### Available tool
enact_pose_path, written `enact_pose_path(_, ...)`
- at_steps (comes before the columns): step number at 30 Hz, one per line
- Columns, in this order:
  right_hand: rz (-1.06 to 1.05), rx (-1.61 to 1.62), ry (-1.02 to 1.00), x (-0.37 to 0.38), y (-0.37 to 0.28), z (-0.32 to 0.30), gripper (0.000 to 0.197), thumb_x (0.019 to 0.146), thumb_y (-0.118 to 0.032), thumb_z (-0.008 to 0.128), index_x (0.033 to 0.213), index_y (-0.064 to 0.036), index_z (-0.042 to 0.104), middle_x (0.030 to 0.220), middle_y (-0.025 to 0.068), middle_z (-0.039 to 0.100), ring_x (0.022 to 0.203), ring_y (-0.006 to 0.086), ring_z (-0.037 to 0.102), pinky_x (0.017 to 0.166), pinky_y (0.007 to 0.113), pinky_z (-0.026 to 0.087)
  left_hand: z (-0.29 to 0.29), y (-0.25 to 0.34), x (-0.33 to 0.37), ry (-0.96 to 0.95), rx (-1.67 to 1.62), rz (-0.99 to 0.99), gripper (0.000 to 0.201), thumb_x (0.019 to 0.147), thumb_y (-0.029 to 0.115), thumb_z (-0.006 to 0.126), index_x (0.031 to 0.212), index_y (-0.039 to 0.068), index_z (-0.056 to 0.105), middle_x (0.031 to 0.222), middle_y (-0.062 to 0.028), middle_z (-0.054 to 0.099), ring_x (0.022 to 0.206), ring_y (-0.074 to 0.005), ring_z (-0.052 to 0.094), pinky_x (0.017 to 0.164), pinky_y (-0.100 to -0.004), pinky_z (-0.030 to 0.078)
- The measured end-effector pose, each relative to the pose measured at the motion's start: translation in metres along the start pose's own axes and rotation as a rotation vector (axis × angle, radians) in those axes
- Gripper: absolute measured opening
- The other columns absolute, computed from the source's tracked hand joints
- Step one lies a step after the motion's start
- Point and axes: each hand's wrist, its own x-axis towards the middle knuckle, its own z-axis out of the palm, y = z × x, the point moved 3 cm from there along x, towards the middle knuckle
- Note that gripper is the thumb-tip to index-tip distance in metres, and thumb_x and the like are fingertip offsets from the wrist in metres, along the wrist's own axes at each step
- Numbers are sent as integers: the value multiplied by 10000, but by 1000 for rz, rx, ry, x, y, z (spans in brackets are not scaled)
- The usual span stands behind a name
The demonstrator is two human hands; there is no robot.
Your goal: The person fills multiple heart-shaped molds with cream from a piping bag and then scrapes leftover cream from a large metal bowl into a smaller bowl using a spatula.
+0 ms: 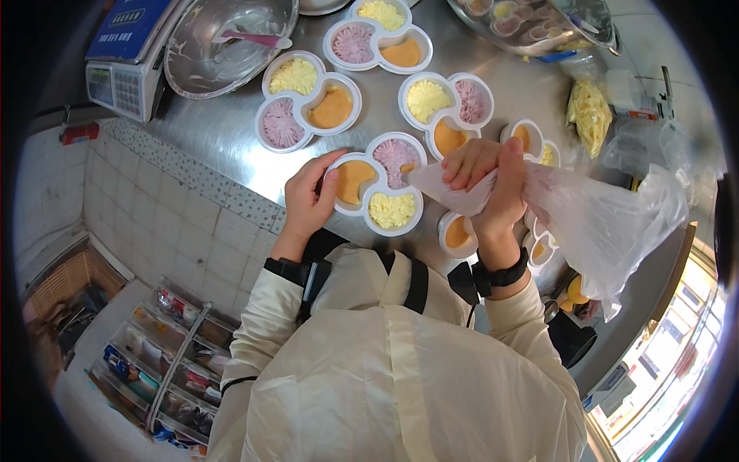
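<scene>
My right hand (496, 181) is wrapped round a clear plastic piping bag (608, 208) with pale purple filling. The bag's tip points left, at the purple section of a white three-part container (375, 185). Strands of purple cream (396, 158) cover most of that section, with a bit of orange showing by the tip. The container's other two sections hold a smooth orange filling (352, 182) and curled yellow cream (392, 209). My left hand (312, 196) grips the container's left rim between thumb and fingers.
Beyond stand similar filled containers (308, 100). To the right, partly hidden by my right arm, are others with orange filling (457, 231). A metal bowl with a spatula (265, 38) and a scale (119, 86) sit far left. At right lies a bag of yellow filling (589, 115).
</scene>
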Motion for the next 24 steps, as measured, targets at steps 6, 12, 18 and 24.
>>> enact_pose_path(6,73,22,-64,7,1,6,478,951,-255,239,533,-69,377,486,90,427,462,193,434,580,334,413,-2,4,1,-7,23,5,220,844,82,522,1041,50,615,851,-101,637,695,-178,602,628,-251,458)
enact_pose_path(12,112,11,-102,11,4,14,470,952,-243,241,540,-70,385,486,78,428,458,186,428,563,321,398,-4,4,-2,-22,22,-11,234,855,73,509,1066,40,605,840,-90,624,691,-148,575,624,-232,439)
enact_pose_path(18,108,-27,-97,18,0,18,494,952,-279,245,522,-72,374,483,85,425,481,199,436,578,333,397,-5,5,-1,-11,24,-16,226,842,91,536,1052,72,619,756,-69,599,580,-164,533,552,-254,427)
enact_pose_path(24,-13,59,-119,23,-16,7,491,936,-304,242,513,-82,355,479,81,411,483,202,427,606,344,409,-8,11,18,-166,29,-94,241,871,117,522,1090,61,605,821,-81,600,702,-149,543,647,-249,425)
